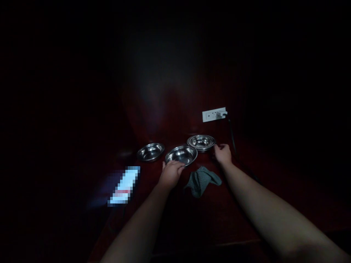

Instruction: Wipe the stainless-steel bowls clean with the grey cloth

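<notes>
My left hand [172,173] is closed on the near rim of a shiny steel bowl [181,151] in the middle, its fingers reaching over the edge. My right hand [222,153] has its curled fingers at the right rim of a stack of nested steel bowls [201,143] just behind. Another single steel bowl [150,152] stands to the left, apart from both hands. Between my forearms lies a crumpled grey-green cloth [202,181].
The room is very dark. A lit, blurred-out screen [126,186] lies at the left of the dark red table [208,223]. On the wall behind, a white socket panel [214,114] holds a plugged-in adapter, with a black cable [232,137] running down at the right.
</notes>
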Available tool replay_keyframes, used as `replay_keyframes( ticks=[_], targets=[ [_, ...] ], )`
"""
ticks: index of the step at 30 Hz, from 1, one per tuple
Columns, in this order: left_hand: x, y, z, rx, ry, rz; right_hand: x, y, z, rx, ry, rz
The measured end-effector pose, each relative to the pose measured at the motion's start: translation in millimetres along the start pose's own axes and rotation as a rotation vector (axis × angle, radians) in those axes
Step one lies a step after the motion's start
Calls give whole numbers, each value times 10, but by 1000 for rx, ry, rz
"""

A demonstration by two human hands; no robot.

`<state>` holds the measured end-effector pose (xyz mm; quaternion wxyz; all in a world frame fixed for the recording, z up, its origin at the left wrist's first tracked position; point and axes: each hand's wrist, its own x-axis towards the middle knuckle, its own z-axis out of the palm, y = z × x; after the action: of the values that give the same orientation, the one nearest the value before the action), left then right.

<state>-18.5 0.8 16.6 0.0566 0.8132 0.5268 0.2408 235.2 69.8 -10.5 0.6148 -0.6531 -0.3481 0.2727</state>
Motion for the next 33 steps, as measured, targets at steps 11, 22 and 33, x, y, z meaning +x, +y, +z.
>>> replay_keyframes(
  ticks=[11,22,33],
  targets=[
    [2,-70,-4,-35,61,65,173,-208,58,123,-264,340],
    [-17,-52,-14,32,28,33,275,-418,26,118,-395,477],
    [-27,1,-59,12,18,-5,399,-437,298,-25,-347,473]
  ],
)
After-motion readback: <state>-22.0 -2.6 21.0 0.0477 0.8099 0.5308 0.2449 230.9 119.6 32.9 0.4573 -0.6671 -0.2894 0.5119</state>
